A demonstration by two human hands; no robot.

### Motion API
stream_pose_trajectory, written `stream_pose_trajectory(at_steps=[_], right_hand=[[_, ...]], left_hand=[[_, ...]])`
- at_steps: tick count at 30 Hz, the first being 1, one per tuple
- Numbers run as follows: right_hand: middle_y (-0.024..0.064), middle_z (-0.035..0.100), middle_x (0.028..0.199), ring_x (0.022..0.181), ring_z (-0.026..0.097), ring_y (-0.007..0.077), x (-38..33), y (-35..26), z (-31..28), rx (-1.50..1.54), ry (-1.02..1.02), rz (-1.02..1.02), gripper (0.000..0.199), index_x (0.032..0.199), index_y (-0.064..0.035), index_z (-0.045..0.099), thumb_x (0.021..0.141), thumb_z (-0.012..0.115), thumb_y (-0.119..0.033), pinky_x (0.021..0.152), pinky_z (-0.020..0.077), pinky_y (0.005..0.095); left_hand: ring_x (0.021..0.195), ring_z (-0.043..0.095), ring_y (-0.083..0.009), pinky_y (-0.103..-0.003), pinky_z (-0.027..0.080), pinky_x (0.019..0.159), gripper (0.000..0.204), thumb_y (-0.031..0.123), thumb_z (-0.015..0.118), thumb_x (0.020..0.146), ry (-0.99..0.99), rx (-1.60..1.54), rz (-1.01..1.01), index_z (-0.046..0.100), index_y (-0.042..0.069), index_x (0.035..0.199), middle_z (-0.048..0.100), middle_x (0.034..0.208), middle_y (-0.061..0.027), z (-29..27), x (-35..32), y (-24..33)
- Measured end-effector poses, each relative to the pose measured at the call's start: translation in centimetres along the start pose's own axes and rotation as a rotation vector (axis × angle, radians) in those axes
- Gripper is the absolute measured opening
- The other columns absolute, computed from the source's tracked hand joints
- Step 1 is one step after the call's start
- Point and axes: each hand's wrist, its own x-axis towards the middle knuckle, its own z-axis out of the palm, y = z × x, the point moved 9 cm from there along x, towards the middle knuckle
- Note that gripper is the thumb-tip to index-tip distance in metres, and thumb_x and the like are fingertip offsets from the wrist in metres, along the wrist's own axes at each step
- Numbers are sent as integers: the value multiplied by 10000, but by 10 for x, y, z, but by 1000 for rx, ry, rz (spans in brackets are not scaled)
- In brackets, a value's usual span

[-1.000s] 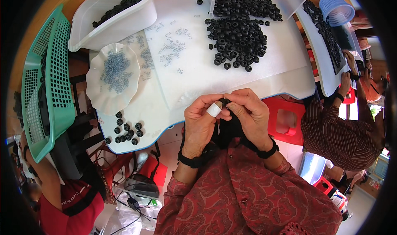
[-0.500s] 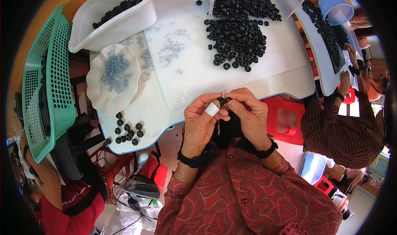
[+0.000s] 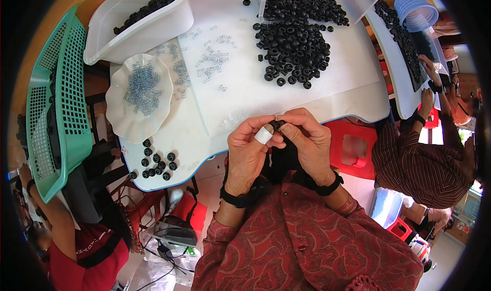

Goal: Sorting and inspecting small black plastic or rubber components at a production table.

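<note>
At the near edge of the white table (image 3: 327,94), just above the person's lap: one small black ring (image 3: 277,124), rubber-like by its matte look, pinched between the fingertips of the left hand (image 3: 250,150) and the right hand (image 3: 307,142), which meet over it. The left thumb wears a white tape wrap (image 3: 264,135). Both hands are pressed together on the piece; most of the ring is hidden by the fingers, so its exact shape and whether anything is being fitted into it cannot be told. Handling, as judged: very light, small, probably somewhat soft and springy, not fragile, easy to drop or flick away; best held by its outer rim with thumb and forefinger, leaving the centre hole free. Far from the hands, a loose heap of like black rings (image 3: 294,48) lies on the table. To the left, a white scalloped dish (image 3: 139,99) holds small clear-grey parts, and more of these are scattered beside it. Near left, a small group of black rings (image 3: 155,163) sits at the table corner. Far left, a white tub (image 3: 140,25) and a green basket (image 3: 59,101).
</note>
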Motion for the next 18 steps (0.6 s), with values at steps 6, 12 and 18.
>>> stream_pose_trajectory(at_steps=[6, 12, 18], right_hand=[[54, 630, 1033, 874, 624, 90, 1, -2, 1, -48, -4, -34, 175, 1099, 9, 701, 939, 633, 32, 738, 516, 206], [66, 632, 1027, 845, 635, 103, 1, -9, 1, -115, -40, -89, 181, 1098, 1, 703, 932, 641, 35, 710, 531, 218], [80, 644, 1015, 816, 652, 115, 0, -17, 1, -228, -54, -175, 172, 1088, -10, 698, 925, 655, 24, 681, 548, 229]], left_hand=[[847, 702, -180, -327, 628, 735, 230, 35, 627, 962, 34, 37, 30, 643, -37, 1180, 685, 1046, -129, -3, -1, 1], [841, 702, -181, -321, 619, 733, 206, 19, 625, 957, 27, 69, 59, 666, -24, 1155, 688, 1051, -126, -2, -4, 4], [825, 695, -173, -297, 597, 749, 189, -9, 608, 955, 5, 195, 132, 673, -26, 1132, 674, 1034, -118, 4, -6, 10]])
